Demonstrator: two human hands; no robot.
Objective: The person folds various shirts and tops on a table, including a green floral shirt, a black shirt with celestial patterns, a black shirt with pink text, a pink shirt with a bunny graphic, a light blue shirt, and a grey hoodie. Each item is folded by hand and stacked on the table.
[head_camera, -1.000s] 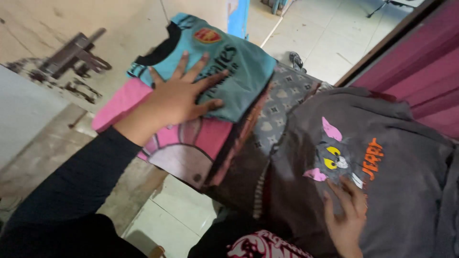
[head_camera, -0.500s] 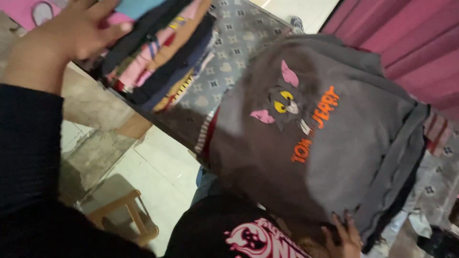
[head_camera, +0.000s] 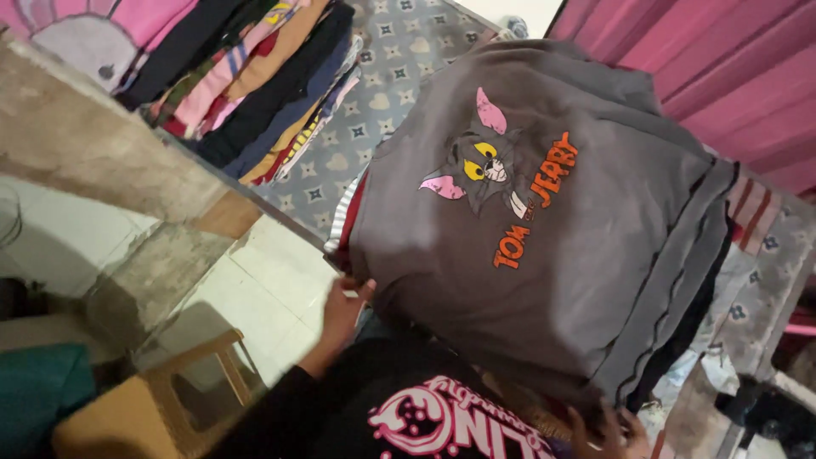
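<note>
Matt grey cloth sweatshirt (head_camera: 544, 229) (soft, slightly creased), patterned woven mat (head_camera: 382, 93), worn wooden stool (head_camera: 183, 382), glossy pale floor tiles (head_camera: 263, 289).

Black long sleeves, black top with a chunky pink-and-white graphic print across the chest at about 6 o'clock. Bare hands, no rings or watch.

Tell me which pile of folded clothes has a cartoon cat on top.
The near pile topped by the grey garment, which both hands grip at its lower edge. The far pile shows only coloured folded edges and a pink top.
</note>
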